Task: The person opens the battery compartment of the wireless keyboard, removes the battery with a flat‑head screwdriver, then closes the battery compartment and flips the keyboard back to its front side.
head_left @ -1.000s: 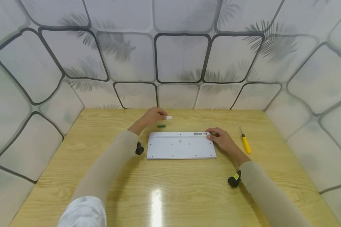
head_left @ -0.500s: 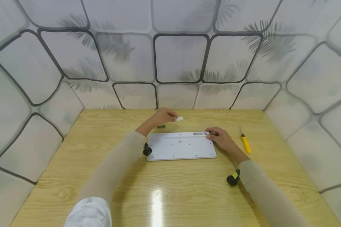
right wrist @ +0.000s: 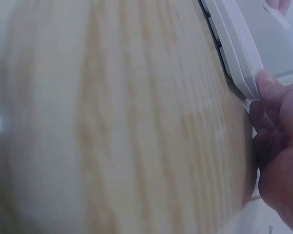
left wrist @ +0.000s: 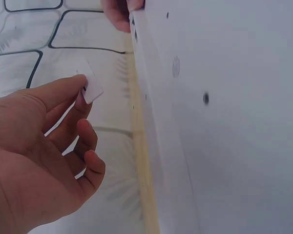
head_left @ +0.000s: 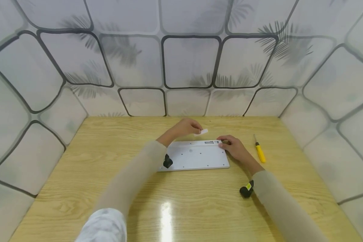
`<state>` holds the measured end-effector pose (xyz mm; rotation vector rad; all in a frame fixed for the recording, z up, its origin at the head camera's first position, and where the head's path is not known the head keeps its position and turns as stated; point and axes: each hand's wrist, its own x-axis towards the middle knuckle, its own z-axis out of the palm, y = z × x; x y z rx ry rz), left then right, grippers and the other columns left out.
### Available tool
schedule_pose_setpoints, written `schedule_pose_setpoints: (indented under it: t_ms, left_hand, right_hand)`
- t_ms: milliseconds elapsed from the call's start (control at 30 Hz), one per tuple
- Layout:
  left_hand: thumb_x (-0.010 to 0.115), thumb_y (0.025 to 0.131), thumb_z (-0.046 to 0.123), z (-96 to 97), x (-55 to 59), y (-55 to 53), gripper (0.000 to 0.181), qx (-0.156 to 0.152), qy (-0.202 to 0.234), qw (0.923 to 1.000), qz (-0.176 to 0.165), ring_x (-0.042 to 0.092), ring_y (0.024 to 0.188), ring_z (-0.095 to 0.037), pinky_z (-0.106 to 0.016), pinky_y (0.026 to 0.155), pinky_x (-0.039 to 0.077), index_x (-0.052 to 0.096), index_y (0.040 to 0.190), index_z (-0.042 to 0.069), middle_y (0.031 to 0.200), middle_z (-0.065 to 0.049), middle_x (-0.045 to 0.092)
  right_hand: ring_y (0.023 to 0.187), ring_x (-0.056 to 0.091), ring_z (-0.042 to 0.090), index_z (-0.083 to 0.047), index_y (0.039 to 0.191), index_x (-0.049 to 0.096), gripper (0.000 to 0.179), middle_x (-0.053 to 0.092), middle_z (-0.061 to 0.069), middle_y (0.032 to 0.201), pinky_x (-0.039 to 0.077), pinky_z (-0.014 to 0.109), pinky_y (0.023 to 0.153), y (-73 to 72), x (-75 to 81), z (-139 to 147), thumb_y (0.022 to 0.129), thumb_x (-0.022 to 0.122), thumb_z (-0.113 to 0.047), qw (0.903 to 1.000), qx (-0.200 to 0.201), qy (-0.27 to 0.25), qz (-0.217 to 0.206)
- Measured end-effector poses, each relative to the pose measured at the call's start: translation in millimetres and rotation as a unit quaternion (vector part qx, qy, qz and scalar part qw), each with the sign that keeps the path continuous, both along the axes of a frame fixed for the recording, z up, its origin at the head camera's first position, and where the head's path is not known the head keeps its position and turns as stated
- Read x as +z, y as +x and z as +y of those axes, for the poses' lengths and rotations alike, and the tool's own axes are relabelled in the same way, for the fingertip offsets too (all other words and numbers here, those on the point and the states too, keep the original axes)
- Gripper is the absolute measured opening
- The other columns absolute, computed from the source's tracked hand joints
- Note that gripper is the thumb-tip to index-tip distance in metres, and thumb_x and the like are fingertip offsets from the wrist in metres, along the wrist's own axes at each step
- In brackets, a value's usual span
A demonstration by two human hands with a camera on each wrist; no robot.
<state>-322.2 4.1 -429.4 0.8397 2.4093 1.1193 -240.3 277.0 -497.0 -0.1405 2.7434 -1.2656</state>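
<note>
A white keyboard lies face down on the wooden table, screws showing on its back. Near its far right corner is an uncovered slot, the battery compartment. My left hand is above the keyboard's far edge and pinches a small white plastic cover between thumb and index finger; the other fingers curl loosely. At the far right corner, my right hand grips the keyboard, thumb on the back and fingers under the edge, as the right wrist view shows.
A screwdriver with a yellow handle lies to the right of the keyboard. Patterned fabric walls stand behind and beside the table. Black wrist cameras sit on both wrists, the left one overlapping the keyboard.
My left hand has moved right with the white cover, toward the uncovered slot. Its arm now hides the small green piece seen earlier behind the keyboard. My right hand keeps its grip.
</note>
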Motion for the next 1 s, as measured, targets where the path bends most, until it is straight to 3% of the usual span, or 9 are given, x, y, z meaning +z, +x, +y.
schedule_pose_setpoints:
  t_ms: [167,500,1000]
  left_hand:
    - [0.066,0.098,0.016,14.8,-3.7,4.7,0.022,-0.013,-0.006,0.9999,0.002,0.064,0.105,-0.017,-0.031,0.093,0.051,0.075,0.117,0.009,0.121,-0.005,0.072]
    - [0.064,0.100,0.017,38.8,-13.5,15.9,0.020,-0.023,-0.026,0.9994,-0.008,0.063,0.112,-0.018,-0.033,0.095,0.050,0.075,0.116,0.012,0.125,-0.004,0.071]
    - [0.063,0.101,0.020,49.6,-20.4,20.5,0.022,-0.039,-0.038,0.9985,0.005,0.062,0.110,-0.017,-0.034,0.095,0.050,0.074,0.118,0.013,0.124,-0.003,0.070]
  right_hand:
    - [0.111,0.054,0.032,-0.018,0.134,0.062,0.032,0.057,0.012,0.139,0.042,0.048,0.101,1.9,2.6,-1,0.102,0.060,-0.023,1.0000,-0.003,0.000,-0.004]
    - [0.104,0.053,0.029,-0.016,0.137,0.060,0.035,0.057,0.013,0.138,0.043,0.043,0.095,1.3,1.5,-2,0.103,0.060,-0.026,0.9998,0.000,0.018,0.006]
    - [0.108,0.056,0.031,-0.014,0.137,0.060,0.036,0.058,0.014,0.138,0.044,0.048,0.099,5.6,4.7,-2,0.102,0.061,-0.023,0.9996,0.003,0.016,0.021]
